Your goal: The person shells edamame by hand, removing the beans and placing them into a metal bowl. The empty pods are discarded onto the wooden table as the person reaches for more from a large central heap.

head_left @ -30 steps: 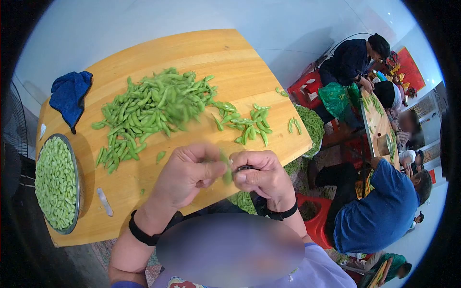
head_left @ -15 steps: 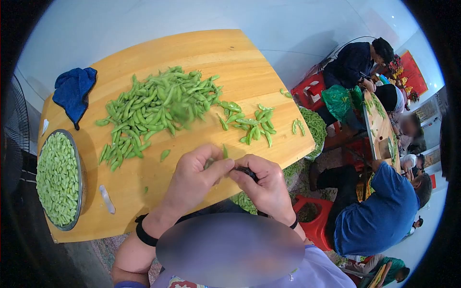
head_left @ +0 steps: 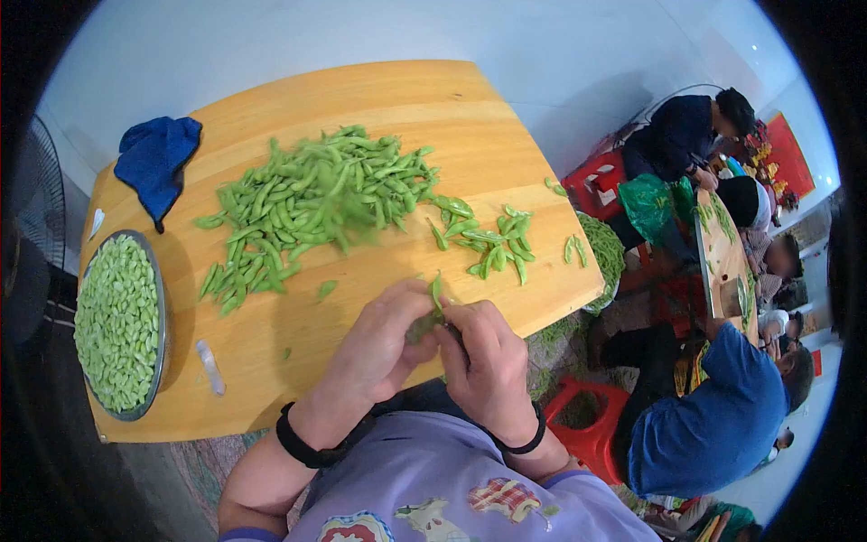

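Above the table's near edge, my left hand (head_left: 384, 339) is closed on a green pod (head_left: 436, 291) that sticks up between the two hands. Beside it, touching the same pod, is my right hand (head_left: 483, 348), its fingers curled around something dark that is mostly hidden. Beyond my hands lies a large pile of green pods (head_left: 307, 194). A smaller group of pods (head_left: 497, 244), some looking flat and split, is to the right of the pile. At the far left stands a metal bowl (head_left: 162, 339) full of shelled green beans (head_left: 116, 325).
On the wooden table (head_left: 361, 90) are a blue cloth (head_left: 158, 163) and a clear plastic strip (head_left: 209, 367). A red stool (head_left: 587, 420) stands right of me. A person in a blue shirt (head_left: 713, 411) and other people sit around another table (head_left: 722, 253).
The view has shifted, so the table contents appear slightly further right. My hands have drawn closer together around the pod, and my right hand has turned, hiding more of the dark object.
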Motion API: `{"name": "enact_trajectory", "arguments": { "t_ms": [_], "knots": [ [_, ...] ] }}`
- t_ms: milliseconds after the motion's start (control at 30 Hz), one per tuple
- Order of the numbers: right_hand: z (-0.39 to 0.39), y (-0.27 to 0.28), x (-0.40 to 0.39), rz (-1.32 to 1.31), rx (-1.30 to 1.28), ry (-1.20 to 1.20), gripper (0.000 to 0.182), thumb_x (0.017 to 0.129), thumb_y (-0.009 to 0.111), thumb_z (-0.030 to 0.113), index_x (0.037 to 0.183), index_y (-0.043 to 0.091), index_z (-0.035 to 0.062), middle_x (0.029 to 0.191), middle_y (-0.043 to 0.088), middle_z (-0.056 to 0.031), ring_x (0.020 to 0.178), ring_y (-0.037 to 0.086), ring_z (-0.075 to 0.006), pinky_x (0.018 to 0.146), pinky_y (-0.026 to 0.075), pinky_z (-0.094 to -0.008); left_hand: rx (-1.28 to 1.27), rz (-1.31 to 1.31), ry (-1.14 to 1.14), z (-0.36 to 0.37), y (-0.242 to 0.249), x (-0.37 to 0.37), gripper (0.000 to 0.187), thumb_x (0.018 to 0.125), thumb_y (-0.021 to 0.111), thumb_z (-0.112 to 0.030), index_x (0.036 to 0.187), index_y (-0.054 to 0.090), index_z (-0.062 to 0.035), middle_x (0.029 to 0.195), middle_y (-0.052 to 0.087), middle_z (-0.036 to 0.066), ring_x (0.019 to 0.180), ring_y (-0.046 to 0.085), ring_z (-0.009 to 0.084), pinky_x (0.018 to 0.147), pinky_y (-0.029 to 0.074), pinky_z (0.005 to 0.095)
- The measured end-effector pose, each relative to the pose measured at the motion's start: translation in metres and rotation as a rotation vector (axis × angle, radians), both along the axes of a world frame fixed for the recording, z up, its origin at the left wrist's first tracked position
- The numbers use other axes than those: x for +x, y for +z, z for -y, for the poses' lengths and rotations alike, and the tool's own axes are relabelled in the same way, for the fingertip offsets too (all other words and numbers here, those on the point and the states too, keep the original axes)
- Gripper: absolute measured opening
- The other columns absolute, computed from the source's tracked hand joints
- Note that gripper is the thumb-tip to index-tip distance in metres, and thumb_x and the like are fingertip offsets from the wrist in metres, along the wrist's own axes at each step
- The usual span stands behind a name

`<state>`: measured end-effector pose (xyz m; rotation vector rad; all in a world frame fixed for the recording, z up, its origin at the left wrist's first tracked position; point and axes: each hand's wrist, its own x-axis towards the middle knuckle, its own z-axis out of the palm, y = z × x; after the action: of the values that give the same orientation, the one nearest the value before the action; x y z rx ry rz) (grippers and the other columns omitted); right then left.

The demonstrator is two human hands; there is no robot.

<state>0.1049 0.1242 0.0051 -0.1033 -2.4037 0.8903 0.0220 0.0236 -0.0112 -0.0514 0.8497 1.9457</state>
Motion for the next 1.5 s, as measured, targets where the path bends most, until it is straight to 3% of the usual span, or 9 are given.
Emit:
{"name": "enact_trajectory", "arguments": {
  "t_ms": [667, 767, 867, 967, 1000, 1067, 1167, 1400, 1500],
  "knots": [
    [0.014, -0.008, -0.009, -0.084, 0.103, 0.082, 0.023, 0.07, 0.06, -0.005, 0.091, 0.052, -0.0015, 0.075, 0.052, -0.015, 0.062, 0.055, -0.0307, 0.052, 0.045, -0.0351, 0.041, 0.049, 0.077, 0.019, -0.019, -0.007, 0.012, 0.078, 0.043, 0.0, 0.084, 0.054, -0.0001, 0.073, 0.05, 0.003, 0.06, 0.044, 0.0084, 0.048, 0.033, 0.018],
    [0.0, -0.005, -0.008, -0.114, 0.09, -0.042, 0.023, 0.071, 0.058, -0.006, 0.093, 0.053, -0.0019, 0.074, 0.053, -0.0164, 0.065, 0.054, -0.0314, 0.056, 0.044, -0.0345, -0.04, -0.004, 0.025, 0.026, -0.014, -0.009, 0.012, 0.08, 0.046, -0.005, 0.085, 0.057, -0.0036, 0.074, 0.053, 0.002, 0.06, 0.047, 0.0069, 0.049, 0.035, 0.0172],
    [-0.029, -0.004, -0.013, -0.1, 0.131, -0.167, 0.026, 0.074, 0.057, -0.003, 0.1, 0.05, -0.0031, 0.074, 0.054, -0.0161, 0.063, 0.055, -0.0275, 0.056, 0.044, -0.0341, -0.448, -0.432, 0.076, 0.05, -0.004, -0.019, 0.016, 0.081, 0.052, -0.012, 0.092, 0.059, -0.0022, 0.066, 0.05, -0.001, 0.056, 0.045, 0.0073, 0.048, 0.034, 0.0181],
    [-0.042, -0.003, -0.013, 0.049, -0.216, -0.339, 0.03, 0.078, 0.056, 0.0, 0.107, 0.047, -0.0024, 0.071, 0.053, -0.0091, 0.059, 0.051, -0.0169, 0.052, 0.041, -0.0282, -0.814, -1.015, 0.286, 0.085, -0.012, -0.046, 0.018, 0.079, 0.06, -0.017, 0.084, 0.061, -0.0004, 0.06, 0.053, 0.002, 0.055, 0.05, 0.0148, 0.05, 0.039, 0.0262],
    [-0.043, -0.002, -0.012, 0.029, -0.502, -0.249, 0.027, 0.08, 0.055, 0.0, 0.105, 0.047, -0.0014, 0.071, 0.051, -0.0049, 0.058, 0.047, -0.0118, 0.05, 0.038, -0.024, -0.815, -1.016, 0.285, 0.093, -0.015, -0.055, 0.018, 0.079, 0.06, -0.017, 0.084, 0.061, -0.0004, 0.06, 0.053, 0.002, 0.055, 0.05, 0.0148, 0.05, 0.039, 0.0262],
    [-0.038, -0.004, -0.01, -0.022, -0.963, -0.085, 0.016, 0.081, 0.054, 0.001, 0.096, 0.048, 0.0018, 0.072, 0.045, 0.003, 0.056, 0.037, -0.0019, 0.047, 0.029, -0.0148, -1.335, -1.489, 0.307, 0.102, -0.019, -0.071, 0.023, 0.07, 0.067, -0.018, 0.071, 0.06, 0.0038, 0.063, 0.057, 0.015, 0.059, 0.056, 0.0286, 0.056, 0.045, 0.0344],
    [-0.031, -0.01, -0.017, 0.006, -0.822, -0.027, 0.011, 0.081, 0.054, 0.002, 0.09, 0.047, 0.0027, 0.073, 0.046, 0.0023, 0.056, 0.037, -0.0019, 0.046, 0.029, -0.0152, -1.507, -1.634, 0.199, 0.097, -0.037, -0.084, 0.023, 0.066, 0.069, -0.018, 0.065, 0.059, 0.0023, 0.068, 0.056, 0.021, 0.064, 0.057, 0.0362, 0.056, 0.044, 0.0383],
    [-0.019, -0.011, -0.01, 0.168, -0.962, 0.049, 0.014, 0.081, 0.057, 0.004, 0.093, 0.051, 0.0028, 0.07, 0.049, 0.0037, 0.054, 0.039, -0.0015, 0.046, 0.03, -0.0154, -1.41, -1.486, 0.142, 0.109, -0.031, -0.097, 0.019, 0.066, 0.066, -0.013, 0.063, 0.057, 0.0037, 0.064, 0.055, 0.022, 0.061, 0.057, 0.035, 0.054, 0.045, 0.0385],
    [-0.013, -0.01, -0.011, 0.291, -0.961, 0.111, 0.011, 0.082, 0.058, 0.007, 0.091, 0.052, 0.0026, 0.067, 0.048, 0.0044, 0.052, 0.04, -0.0018, 0.045, 0.031, -0.0156, -1.264, -1.311, 0.288, 0.116, -0.021, -0.096, 0.014, 0.069, 0.063, -0.01, 0.067, 0.056, 0.0017, 0.056, 0.054, 0.013, 0.05, 0.053, 0.0236, 0.046, 0.041, 0.0316]
  ]
}}
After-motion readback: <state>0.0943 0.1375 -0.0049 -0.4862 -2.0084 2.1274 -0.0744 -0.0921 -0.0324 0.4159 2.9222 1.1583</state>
